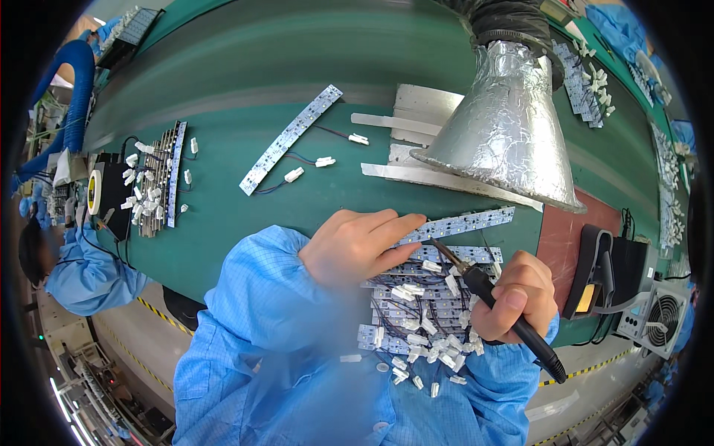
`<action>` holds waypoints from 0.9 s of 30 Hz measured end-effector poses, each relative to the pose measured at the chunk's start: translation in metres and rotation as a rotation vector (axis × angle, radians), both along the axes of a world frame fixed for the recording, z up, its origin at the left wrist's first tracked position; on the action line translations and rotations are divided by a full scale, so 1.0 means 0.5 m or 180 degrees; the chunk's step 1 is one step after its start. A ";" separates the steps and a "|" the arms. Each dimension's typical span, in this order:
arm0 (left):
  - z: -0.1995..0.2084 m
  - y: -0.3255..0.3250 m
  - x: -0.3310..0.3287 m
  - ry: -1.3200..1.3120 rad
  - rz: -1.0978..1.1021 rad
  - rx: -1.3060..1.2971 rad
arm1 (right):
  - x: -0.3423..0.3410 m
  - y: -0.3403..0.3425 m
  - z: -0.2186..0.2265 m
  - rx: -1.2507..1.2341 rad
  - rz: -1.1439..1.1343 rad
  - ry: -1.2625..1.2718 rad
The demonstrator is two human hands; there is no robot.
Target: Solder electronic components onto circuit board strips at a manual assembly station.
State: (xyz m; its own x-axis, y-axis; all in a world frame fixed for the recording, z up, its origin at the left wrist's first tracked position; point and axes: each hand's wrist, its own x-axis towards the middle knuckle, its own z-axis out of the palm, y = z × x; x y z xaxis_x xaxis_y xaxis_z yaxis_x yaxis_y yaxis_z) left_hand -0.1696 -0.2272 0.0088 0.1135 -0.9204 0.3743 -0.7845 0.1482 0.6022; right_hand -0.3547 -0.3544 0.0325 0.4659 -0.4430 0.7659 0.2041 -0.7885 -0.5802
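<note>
My right hand (519,299) is closed around the dark handle of a soldering iron (526,333). The iron's tip reaches the lower edge of a narrow LED strip board (480,221), close to my left fingertips. My left hand (361,244) lies over the left end of that board, with forefinger and thumb holding it. Its other fingers are curled beneath and partly hidden. Just below is a pile of similar LED boards (439,305) with dark wires and white connectors (410,325), close to my body.
A foil-covered fume hood (506,126) hangs over a metal plate (425,104). One wired LED board (294,137) lies at upper left, a stack of boards (177,175) farther left. An iron stand (595,267) and a fan unit (658,316) are at right. Another person (93,271) sits at left.
</note>
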 end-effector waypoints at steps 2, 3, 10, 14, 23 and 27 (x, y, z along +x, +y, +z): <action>0.000 0.000 0.000 0.0016 0.0000 0.0026 | 0.001 0.001 0.001 0.0009 0.0020 0.0010; 0.000 0.000 0.000 0.0013 0.0001 0.0025 | 0.001 0.001 0.001 0.0019 0.0042 0.0020; -0.004 -0.001 0.002 0.0073 -0.0017 0.0005 | -0.022 -0.008 -0.011 0.0242 -0.0191 -0.0414; 0.000 -0.001 0.005 0.0185 -0.0058 0.0028 | -0.046 -0.035 -0.007 0.0889 -0.0993 -0.0715; 0.005 -0.002 0.001 0.0171 0.0001 0.0060 | -0.048 -0.060 -0.023 0.0857 -0.0732 -0.0332; 0.003 -0.003 0.004 0.0190 -0.0015 0.0085 | -0.045 -0.059 -0.025 0.0755 -0.0642 -0.0259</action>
State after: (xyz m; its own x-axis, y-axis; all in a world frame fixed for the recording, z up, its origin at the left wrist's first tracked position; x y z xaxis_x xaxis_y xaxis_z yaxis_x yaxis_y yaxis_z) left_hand -0.1678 -0.2285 0.0100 0.1305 -0.9305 0.3423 -0.7463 0.1351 0.6518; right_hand -0.3770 -0.3838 0.0203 0.2920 -0.6909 0.6614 0.1109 -0.6624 -0.7409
